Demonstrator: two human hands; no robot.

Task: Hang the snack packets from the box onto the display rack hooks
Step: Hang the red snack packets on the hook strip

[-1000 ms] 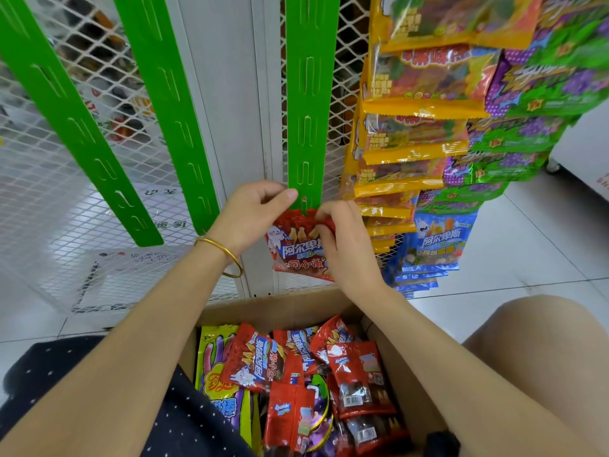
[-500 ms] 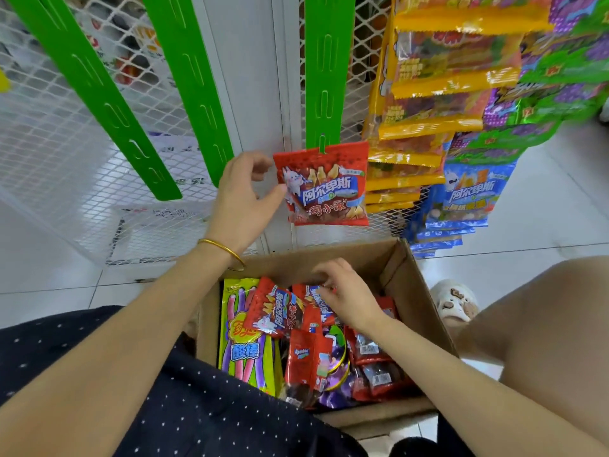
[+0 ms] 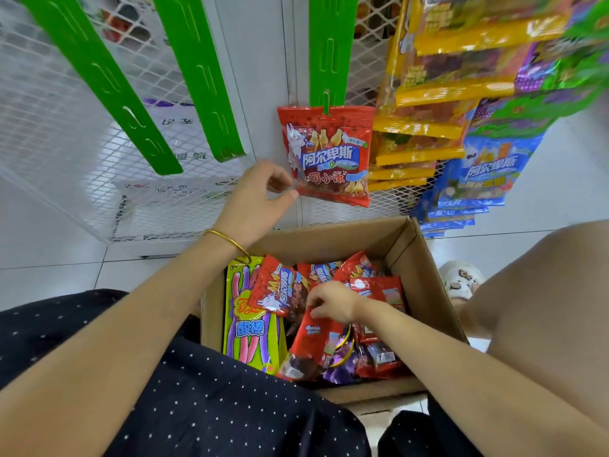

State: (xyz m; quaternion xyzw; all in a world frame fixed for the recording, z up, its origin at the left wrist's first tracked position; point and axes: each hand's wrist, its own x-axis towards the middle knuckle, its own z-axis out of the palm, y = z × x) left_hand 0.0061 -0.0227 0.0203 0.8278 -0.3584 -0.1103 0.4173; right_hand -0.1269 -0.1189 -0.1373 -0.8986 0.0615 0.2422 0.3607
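The red packet (image 3: 326, 156) hangs by its top slot from the bottom hook of the middle green strip (image 3: 333, 51), tilted a little. The left hand (image 3: 253, 199) sits at its lower-left corner, fingers loosely curled and holding nothing. Its thumb tip is at the corner, but I cannot tell whether it touches. Below, the right hand (image 3: 333, 301) is down in the box (image 3: 329, 239), fingers pinching the top edge of a boxed packet (image 3: 313, 339) in the heap. The risks, as I judge them: the hook catches only a small slot, so a nudge from the left thumb on leaving could lift the red packet off and drop it. The pinch in the box is on slick film among overlapping packs, so it may slip or drag a neighbour out. Yellow packs (image 3: 425, 130) hang just beside the strip and could snag the next one coming up.
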